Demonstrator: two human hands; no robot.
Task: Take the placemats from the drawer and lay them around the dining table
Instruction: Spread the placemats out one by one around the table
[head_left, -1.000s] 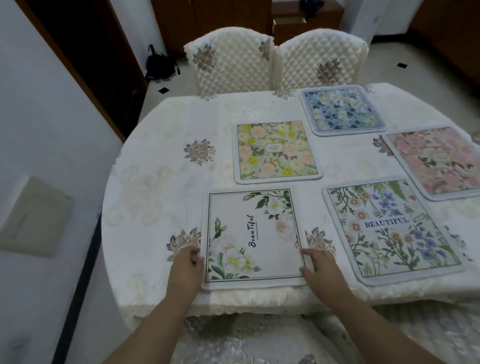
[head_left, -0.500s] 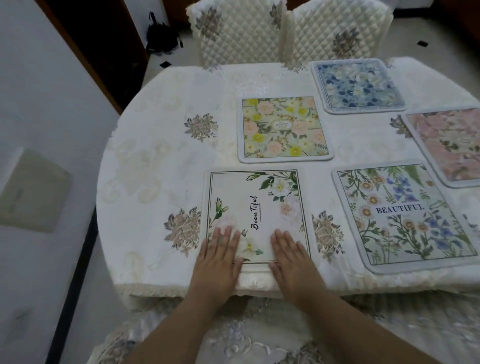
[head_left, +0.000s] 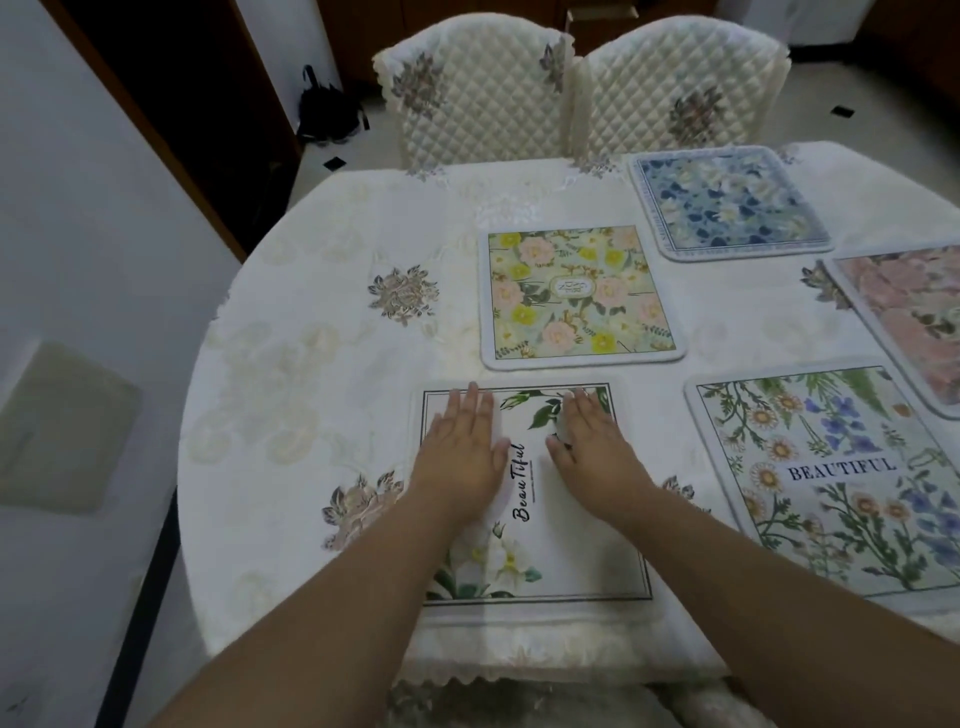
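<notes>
Five placemats (head_left: 582, 296) on table (head_left: 311, 364), two chairs (head_left: 478, 93) behind

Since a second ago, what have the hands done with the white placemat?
Both hands, left and right, left the white placemat's side edges and slid flat up to its far end, smoothing it. Placemat and the other four mats stayed put.
</notes>
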